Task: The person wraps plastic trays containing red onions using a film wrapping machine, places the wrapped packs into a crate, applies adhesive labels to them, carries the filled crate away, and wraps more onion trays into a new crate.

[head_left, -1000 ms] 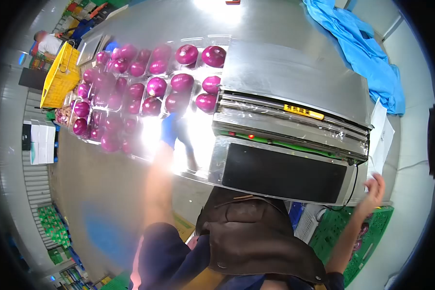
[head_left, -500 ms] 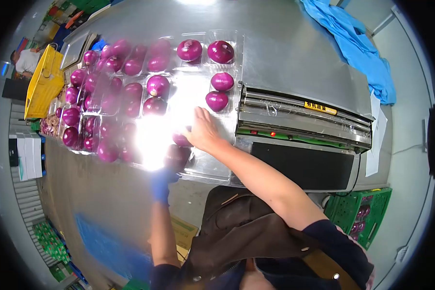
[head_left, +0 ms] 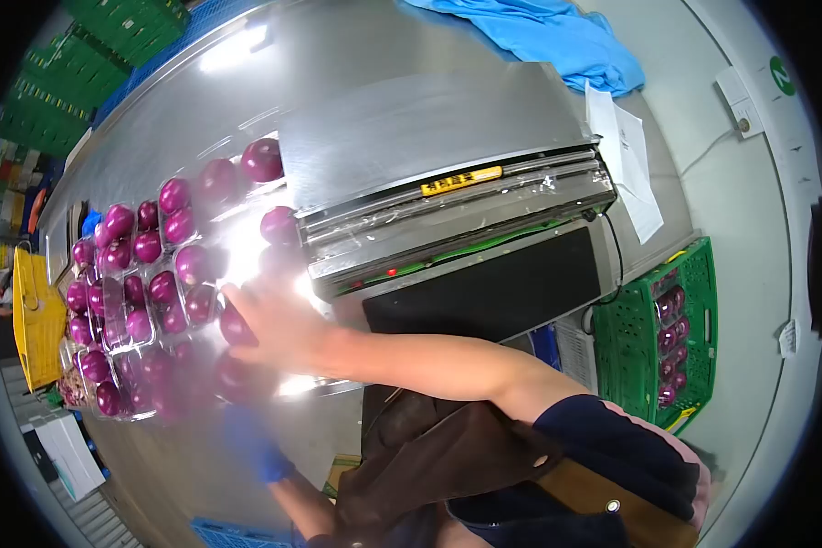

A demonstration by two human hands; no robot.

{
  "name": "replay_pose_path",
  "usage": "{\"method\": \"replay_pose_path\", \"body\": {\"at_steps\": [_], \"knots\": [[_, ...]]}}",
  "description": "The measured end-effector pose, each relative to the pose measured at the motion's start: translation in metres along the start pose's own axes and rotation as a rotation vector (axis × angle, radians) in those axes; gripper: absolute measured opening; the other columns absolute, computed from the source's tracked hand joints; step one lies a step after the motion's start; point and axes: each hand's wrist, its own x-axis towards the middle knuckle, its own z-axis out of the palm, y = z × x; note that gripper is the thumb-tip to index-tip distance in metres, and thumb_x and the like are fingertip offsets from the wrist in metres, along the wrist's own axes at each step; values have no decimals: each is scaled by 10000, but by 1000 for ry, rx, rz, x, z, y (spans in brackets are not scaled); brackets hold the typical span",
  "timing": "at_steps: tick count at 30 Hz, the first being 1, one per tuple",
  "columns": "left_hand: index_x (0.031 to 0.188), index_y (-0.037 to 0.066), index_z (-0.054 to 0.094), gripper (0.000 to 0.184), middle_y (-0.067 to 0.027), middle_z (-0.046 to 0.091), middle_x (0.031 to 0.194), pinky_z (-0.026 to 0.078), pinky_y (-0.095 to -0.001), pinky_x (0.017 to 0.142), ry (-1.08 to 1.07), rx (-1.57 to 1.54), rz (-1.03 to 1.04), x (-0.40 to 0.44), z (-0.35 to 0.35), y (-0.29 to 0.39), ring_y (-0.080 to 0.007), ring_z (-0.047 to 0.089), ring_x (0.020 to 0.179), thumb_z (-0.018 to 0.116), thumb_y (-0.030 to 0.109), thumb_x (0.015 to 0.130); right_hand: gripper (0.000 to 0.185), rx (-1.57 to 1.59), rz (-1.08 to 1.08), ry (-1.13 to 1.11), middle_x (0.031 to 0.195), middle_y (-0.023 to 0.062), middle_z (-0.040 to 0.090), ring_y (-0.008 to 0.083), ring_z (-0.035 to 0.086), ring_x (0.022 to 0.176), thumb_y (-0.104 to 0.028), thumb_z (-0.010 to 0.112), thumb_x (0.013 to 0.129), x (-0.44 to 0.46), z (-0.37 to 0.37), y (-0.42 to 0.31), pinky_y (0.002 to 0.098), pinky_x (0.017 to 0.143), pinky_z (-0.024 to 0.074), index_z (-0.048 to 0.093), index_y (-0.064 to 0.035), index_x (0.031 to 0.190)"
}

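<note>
Red onions sit in rows of clear plastic trays on a steel table. At the near right end of these rows, my bare right hand has its fingers and thumb on either side of a red onion. Glare and haze blur the contact there. Below it, in a blue glove, my left hand is close to another onion at the table's near edge. Its fingers are smeared, so their closure and any grip are hidden.
Right of the trays stands a wrapping machine with a small red light and a black plate. A green crate with packed onions is at the right. Blue cloth lies at the back; a yellow crate stands left.
The view has turned, shifting trays and machine leftward in the picture. My right hand now has an onion between fingers and thumb. My left hand stays near the table's near edge.
</note>
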Motion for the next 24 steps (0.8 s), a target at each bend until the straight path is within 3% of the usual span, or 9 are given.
{"method": "replay_pose_path", "body": {"at_steps": [5,6,7,12,16,18,19,20,24], "knots": [[671,-2,623,161,-23,584,649,369,-224,523,-209,183,168,46,127,135,-79,506,575,533,83,774,553,-184,75,385,913,142,602,311,599,809,-426,722,696,15,-151,19,423,738,453,567,-34,1054],[692,-3,629,165,-21,592,658,376,-226,537,-282,-58,44,85,148,106,-72,503,583,542,99,789,543,-201,163,437,922,154,618,320,613,830,-452,720,694,17,-180,27,427,739,471,597,-31,1013],[711,-7,630,170,-23,583,650,391,-234,544,-416,-17,196,95,186,121,-85,518,582,546,109,803,539,-215,253,489,931,167,635,329,626,851,-478,718,692,19,-205,36,431,740,489,627,-27,973],[797,-57,611,156,-113,604,665,490,-285,567,-874,13,15,118,314,133,-184,601,577,534,77,773,684,-485,537,487,911,190,684,350,657,868,-552,694,699,7,-274,123,421,778,508,625,-23,1127],[814,-33,619,159,-98,614,729,500,-276,582,-952,70,54,116,318,110,-169,624,647,548,109,830,718,-492,543,318,947,206,674,345,654,886,-589,662,737,-19,-292,131,421,788,508,603,-6,1152],[1010,9,636,201,-64,649,917,492,-249,632,-916,239,349,104,289,115,-132,620,684,555,130,872,568,-286,446,263,1087,160,639,295,661,839,-477,664,788,-38,-311,153,380,753,515,593,-80,1188],[1127,27,603,280,-51,652,1060,490,-247,668,-898,165,178,86,268,132,-109,623,761,581,70,852,502,-190,388,240,1158,136,622,270,664,816,-420,665,813,-48,-327,164,359,735,518,587,-117,1206],[1198,48,575,413,-61,616,1198,493,-285,801,-845,384,555,93,249,121,-157,616,910,606,-22,791,471,-334,289,111,1225,109,576,271,663,819,-355,656,816,-65,-346,168,355,723,524,562,-153,1231],[1135,213,642,335,-68,546,1285,430,-414,933,-700,1127,1339,91,216,127,-232,577,1015,619,279,808,520,-727,36,-384,1392,-1,443,245,659,804,-117,610,800,-107,-392,180,320,655,534,498,-299,1275]]}}
